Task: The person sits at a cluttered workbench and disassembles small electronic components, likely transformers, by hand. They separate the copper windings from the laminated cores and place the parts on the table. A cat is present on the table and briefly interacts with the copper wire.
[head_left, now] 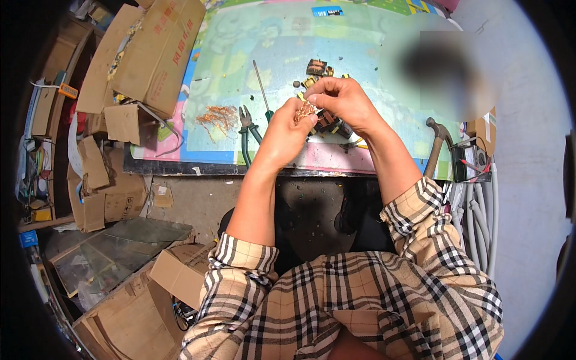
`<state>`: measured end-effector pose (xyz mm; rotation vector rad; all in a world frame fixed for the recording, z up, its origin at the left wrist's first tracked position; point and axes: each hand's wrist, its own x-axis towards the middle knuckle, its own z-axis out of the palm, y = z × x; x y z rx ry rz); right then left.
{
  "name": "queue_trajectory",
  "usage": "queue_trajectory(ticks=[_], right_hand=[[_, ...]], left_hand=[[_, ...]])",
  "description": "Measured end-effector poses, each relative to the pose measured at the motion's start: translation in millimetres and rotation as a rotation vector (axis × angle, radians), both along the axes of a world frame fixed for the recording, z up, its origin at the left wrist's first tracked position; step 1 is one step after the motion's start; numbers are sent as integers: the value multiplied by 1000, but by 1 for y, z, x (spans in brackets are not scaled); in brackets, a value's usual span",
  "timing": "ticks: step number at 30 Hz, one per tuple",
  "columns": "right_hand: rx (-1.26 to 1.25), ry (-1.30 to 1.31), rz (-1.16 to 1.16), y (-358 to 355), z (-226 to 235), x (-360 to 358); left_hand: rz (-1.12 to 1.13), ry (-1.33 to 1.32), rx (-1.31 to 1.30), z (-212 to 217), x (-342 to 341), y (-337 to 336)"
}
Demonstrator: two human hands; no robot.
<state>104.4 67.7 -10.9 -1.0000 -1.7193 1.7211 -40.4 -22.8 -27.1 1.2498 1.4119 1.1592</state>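
Observation:
Over the table's near side, my left hand [285, 133] is closed around a loose tangle of copper wire [305, 111]. My right hand [349, 107] pinches at the upper end of this tangle, thumb against fingers; the exact grip is partly hidden. Just beyond and beneath my hands lie several small transformers [317, 66] with dark cores, copper windings and yellow tape. A pile of pulled copper wire [218, 120] rests on the table to the left. Between that pile and my left hand are green-handled pliers [246, 127] and a screwdriver [261, 87].
A hammer [436, 144] lies at the table's right edge, beside a dark box-shaped meter [461, 163] with red leads. A large cardboard box [159, 54] stands at the left. Grey pipes [480, 222] stand low on the right. The tabletop [240, 36] has a patterned cover.

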Motion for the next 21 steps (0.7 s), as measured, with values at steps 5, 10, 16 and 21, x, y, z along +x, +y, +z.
queue_trajectory(ticks=[5, 10, 16, 21], right_hand=[[21, -27, 59, 4, 1, -2], [654, 32, -101, -17, 10, -11], [1035, -146, -29, -43, 14, -11], [881, -158, 96, -40, 3, -10]], left_hand=[[-15, -182, -241, 19, -9, 2], [-94, -677, -381, 15, -39, -3], [-159, -728, -400, 18, -53, -15], [-216, -662, -356, 22, -51, -16]])
